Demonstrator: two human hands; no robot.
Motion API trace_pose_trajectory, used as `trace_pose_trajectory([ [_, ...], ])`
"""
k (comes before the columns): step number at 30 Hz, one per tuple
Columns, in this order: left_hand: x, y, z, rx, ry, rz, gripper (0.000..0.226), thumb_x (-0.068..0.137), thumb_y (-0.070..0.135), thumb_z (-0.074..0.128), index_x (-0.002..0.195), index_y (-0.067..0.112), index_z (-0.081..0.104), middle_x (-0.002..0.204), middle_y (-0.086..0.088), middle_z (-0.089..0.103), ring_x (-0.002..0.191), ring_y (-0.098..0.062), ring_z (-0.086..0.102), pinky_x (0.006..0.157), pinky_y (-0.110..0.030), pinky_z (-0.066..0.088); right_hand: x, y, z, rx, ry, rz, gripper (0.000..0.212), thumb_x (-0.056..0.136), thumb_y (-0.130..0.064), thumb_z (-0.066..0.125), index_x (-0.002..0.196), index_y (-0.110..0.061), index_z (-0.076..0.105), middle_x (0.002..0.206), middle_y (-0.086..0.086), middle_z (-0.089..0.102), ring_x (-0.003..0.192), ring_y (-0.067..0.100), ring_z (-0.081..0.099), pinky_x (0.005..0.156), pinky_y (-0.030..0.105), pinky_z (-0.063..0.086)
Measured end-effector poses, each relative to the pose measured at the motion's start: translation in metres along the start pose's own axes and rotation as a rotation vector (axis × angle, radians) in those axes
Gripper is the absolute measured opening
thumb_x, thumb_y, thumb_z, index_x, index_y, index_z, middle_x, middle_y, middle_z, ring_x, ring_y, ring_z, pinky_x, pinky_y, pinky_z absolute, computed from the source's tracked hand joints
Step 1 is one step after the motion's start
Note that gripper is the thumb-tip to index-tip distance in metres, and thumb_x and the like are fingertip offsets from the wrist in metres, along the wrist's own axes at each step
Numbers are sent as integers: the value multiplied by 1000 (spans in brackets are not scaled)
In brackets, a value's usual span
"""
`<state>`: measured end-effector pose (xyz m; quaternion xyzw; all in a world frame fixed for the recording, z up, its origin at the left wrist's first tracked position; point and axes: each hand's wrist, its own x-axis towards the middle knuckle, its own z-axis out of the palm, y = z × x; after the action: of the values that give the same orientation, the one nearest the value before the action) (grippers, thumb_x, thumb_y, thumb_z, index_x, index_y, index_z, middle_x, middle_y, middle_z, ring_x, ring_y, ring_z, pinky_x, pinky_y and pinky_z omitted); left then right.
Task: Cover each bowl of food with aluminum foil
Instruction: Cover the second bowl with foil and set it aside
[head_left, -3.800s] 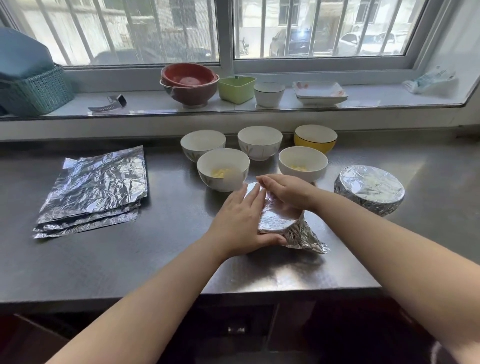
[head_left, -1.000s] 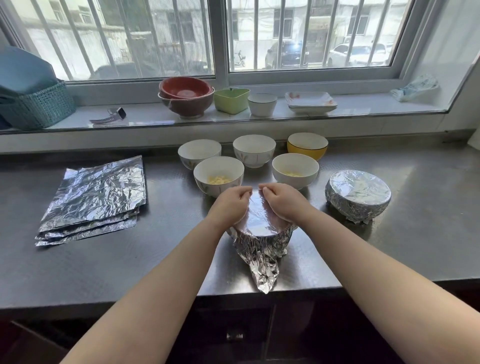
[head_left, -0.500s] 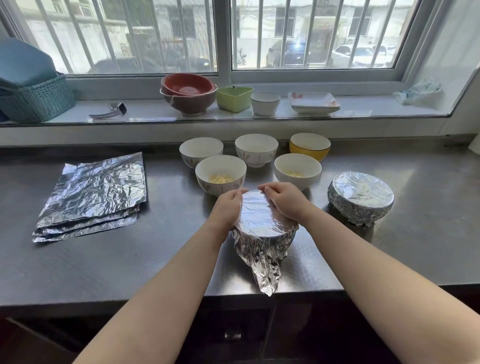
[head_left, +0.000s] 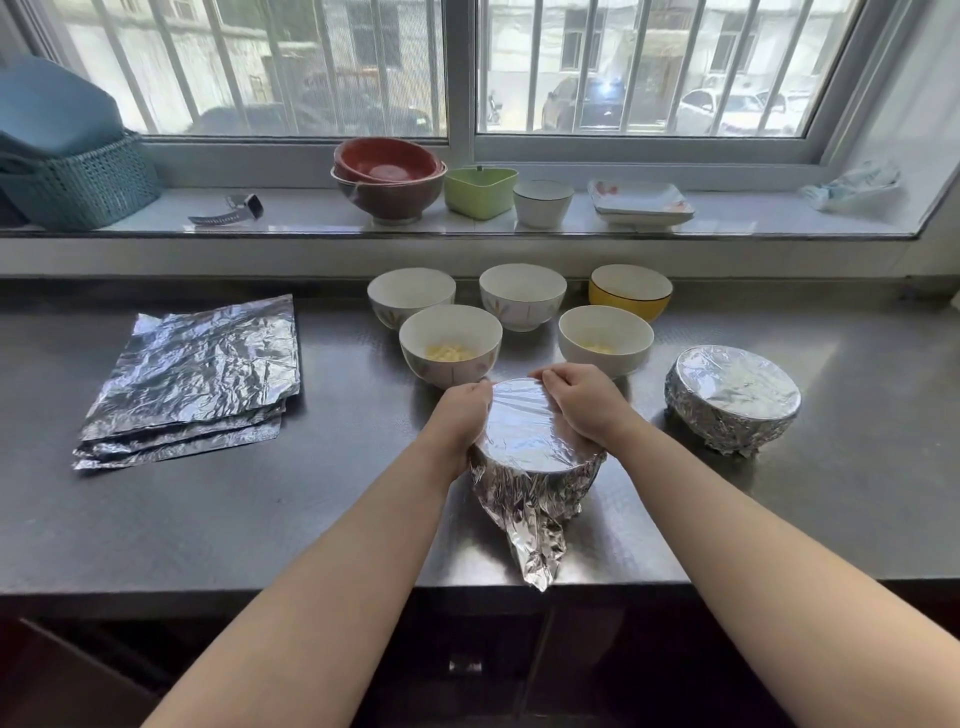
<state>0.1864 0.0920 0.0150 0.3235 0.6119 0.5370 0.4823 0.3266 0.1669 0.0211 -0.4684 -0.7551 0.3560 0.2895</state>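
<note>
A foil-draped bowl (head_left: 530, 436) is set near the front edge of the steel countertop (head_left: 260, 519), about midway along it, and is clasped from both sides: the left hand (head_left: 460, 415) is curled round its left rim, the right hand (head_left: 584, 402) round its right rim, with the fingers of each bent down over the far edge and pressed onto the foil. The foil is stretched smooth across the top and crumpled down the sides — a loose pointed tail (head_left: 537, 551) is left hanging toward the front edge. To the right, well apart, a fully wrapped bowl (head_left: 732, 408) is seen. Behind the hands, five uncovered bowls are grouped toward the back edge: two white ones holding yellow food (head_left: 449, 343) (head_left: 605, 338) in front, then two more white bowls (head_left: 410, 293) (head_left: 522, 293) and a yellow bowl (head_left: 630, 291) behind. A stack of foil sheets (head_left: 197, 379) is laid flat toward the left end.
</note>
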Motion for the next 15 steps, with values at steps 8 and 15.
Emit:
trace_pose_trajectory([
  [8, 1, 0, 1, -102, -10, -80, 30, 104, 22, 38, 89, 3, 56, 89, -18, 59, 78, -28, 63, 78, -39, 54, -3, -1, 0, 21, 5, 2, 30, 102, -14, 44, 112, -6, 71, 63, -3, 57, 61, 12, 47, 66, 31, 39],
  [15, -3, -1, -2, -188, -80, -171, 36, 105, 30, 34, 98, 5, 59, 94, -11, 69, 81, -22, 68, 70, -30, 56, -4, -1, 1, 56, -5, 9, 29, 102, -13, 43, 112, -6, 70, 62, -1, 56, 61, 15, 48, 65, 34, 39],
])
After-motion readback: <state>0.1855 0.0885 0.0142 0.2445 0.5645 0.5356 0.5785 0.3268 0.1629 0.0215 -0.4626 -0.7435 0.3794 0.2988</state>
